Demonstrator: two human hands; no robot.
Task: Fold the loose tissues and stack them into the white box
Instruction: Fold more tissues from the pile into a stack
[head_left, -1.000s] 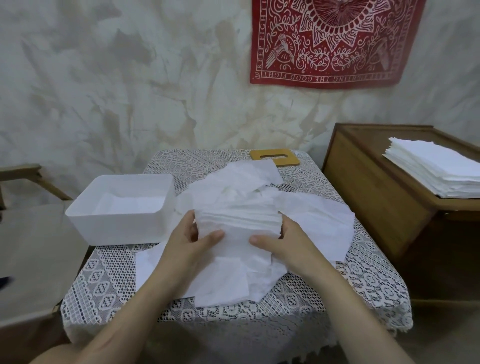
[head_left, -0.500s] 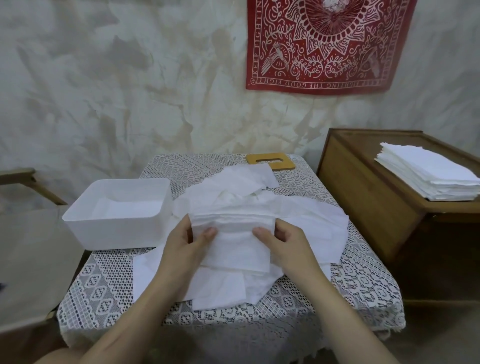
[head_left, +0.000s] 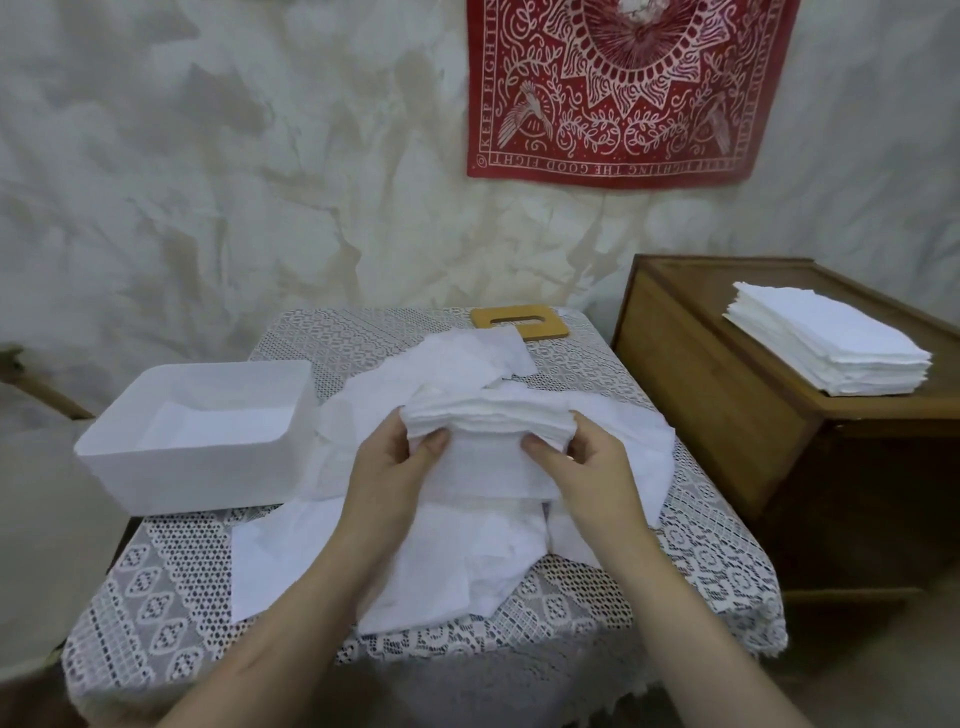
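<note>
A thick bundle of folded white tissues (head_left: 488, 421) is held above the table's middle. My left hand (head_left: 387, 478) grips its left end, thumb on the near face. My right hand (head_left: 587, 473) grips the right end the same way. Loose unfolded tissues (head_left: 447, 551) lie spread under and around the bundle. The white box (head_left: 202, 467) stands open at the table's left, with a flat white layer on its bottom.
A lace cloth covers the small table (head_left: 171, 597). A wooden slotted lid (head_left: 519, 325) lies at the far edge. To the right, a wooden cabinet (head_left: 727, 405) carries a neat stack of tissues (head_left: 831, 343). A wooden chair arm (head_left: 31, 374) pokes in at left.
Both hands have lifted the tissue bundle slightly and squeezed its ends closer. The view has tilted a little, so the table sits lower in frame.
</note>
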